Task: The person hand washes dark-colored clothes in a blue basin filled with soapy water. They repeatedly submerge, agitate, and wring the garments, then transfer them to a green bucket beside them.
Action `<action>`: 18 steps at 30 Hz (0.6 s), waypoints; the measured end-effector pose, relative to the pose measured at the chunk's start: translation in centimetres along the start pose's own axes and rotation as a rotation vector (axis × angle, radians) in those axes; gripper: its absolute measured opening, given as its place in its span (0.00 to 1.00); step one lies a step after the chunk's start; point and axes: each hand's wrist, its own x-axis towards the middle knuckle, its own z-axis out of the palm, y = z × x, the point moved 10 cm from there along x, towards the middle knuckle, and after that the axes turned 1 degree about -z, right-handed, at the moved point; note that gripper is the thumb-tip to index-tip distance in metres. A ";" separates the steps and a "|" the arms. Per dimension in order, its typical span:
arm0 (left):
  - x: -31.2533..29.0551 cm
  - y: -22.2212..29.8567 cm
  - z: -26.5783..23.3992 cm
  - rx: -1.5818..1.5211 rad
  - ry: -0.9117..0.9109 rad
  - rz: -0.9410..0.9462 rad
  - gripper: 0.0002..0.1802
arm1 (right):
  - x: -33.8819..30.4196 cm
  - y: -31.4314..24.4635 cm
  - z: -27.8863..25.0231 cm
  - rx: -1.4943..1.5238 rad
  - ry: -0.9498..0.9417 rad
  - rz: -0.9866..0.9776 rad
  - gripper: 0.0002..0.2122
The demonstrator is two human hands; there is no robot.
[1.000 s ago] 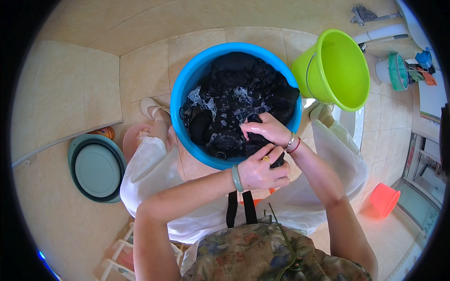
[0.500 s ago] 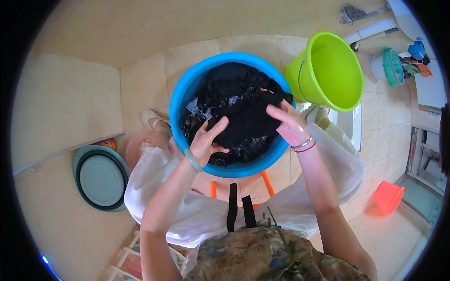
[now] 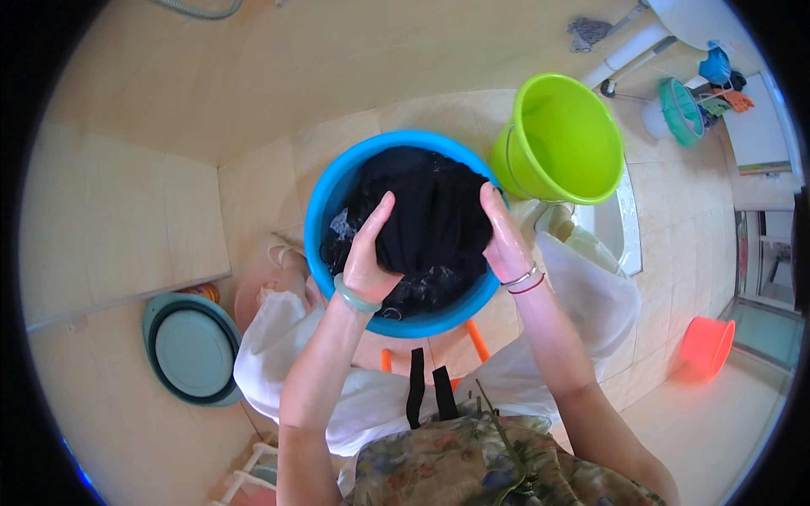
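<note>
A round blue basin (image 3: 316, 232) stands before me with dark wet laundry and water in it. Between my two hands a black garment (image 3: 432, 215) is bunched up, raised over the rest of the laundry. My left hand (image 3: 371, 253), with a pale green bangle at its wrist, presses the garment's left side, thumb upward. My right hand (image 3: 504, 239), wearing a silver bracelet and a red cord, presses from the right. The fingers of both hands are partly hidden behind the cloth. A patch of whitish patterned cloth (image 3: 342, 224) shows at the basin's left.
Close by the basin's right stands a lime green bucket (image 3: 578, 139) beside a white floor basin (image 3: 629, 223). An orange stool leg (image 3: 477, 341) shows below. At left leans a grey-green folding basin (image 3: 196, 350); a coral bucket (image 3: 710, 346) stands at right.
My hands have drawn the black garment into a tighter bunch and lifted it a little. The whole view has shifted, so the basin and buckets sit differently in the picture.
</note>
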 end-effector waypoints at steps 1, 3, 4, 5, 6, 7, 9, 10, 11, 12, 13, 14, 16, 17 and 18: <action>0.8 0.5 0.7 0.069 0.011 0.053 0.24 | -0.6 -0.1 0.7 -0.003 -0.061 0.076 0.25; 2.3 0.7 3.1 0.084 -0.017 0.073 0.24 | -1.8 -1.0 2.1 0.096 -0.164 0.203 0.27; 3.3 0.7 4.2 0.090 -0.029 0.082 0.25 | -2.2 -1.4 2.3 0.201 -0.205 0.256 0.27; 4.6 0.4 5.3 0.127 -0.039 0.088 0.26 | -2.0 -2.5 1.5 0.248 -0.197 0.220 0.27; 6.2 0.1 6.6 0.247 -0.060 0.090 0.26 | -1.9 -3.9 0.4 0.298 -0.188 0.183 0.27; 7.7 -0.1 7.8 0.370 -0.084 0.096 0.26 | -0.6 -4.4 -2.2 0.470 -0.127 0.108 0.18; 9.6 -1.6 11.7 0.383 -0.229 0.021 0.26 | 0.8 -8.0 -6.7 0.396 0.029 -0.077 0.16; 10.8 -2.4 12.9 0.334 -0.257 -0.009 0.26 | 1.0 -10.4 -7.7 0.391 0.105 -0.140 0.16; 12.2 -3.3 14.1 0.286 -0.285 -0.040 0.26 | 1.5 -12.0 -8.9 0.418 0.109 -0.194 0.17; 13.6 -4.2 15.0 0.234 -0.310 -0.074 0.25 | 2.0 -13.3 -10.2 0.444 0.116 -0.247 0.17; 14.9 -4.8 15.7 0.225 -0.331 -0.091 0.25 | 2.1 -14.4 -10.8 0.417 0.122 -0.273 0.19; 16.8 -4.9 15.7 0.353 -0.278 -0.058 0.25 | 2.4 -15.1 -11.5 0.383 0.168 -0.272 0.19; 19.1 -6.0 17.1 0.595 -0.189 -0.015 0.25 | 2.3 -16.7 -14.3 0.302 0.290 -0.279 0.20; 20.0 -6.3 16.6 0.824 -0.051 -0.016 0.26 | 2.3 -17.0 -16.0 0.267 0.363 -0.266 0.22; 22.2 -6.9 16.2 0.931 -0.082 0.007 0.26 | 2.7 -17.0 -17.4 0.233 0.425 -0.251 0.24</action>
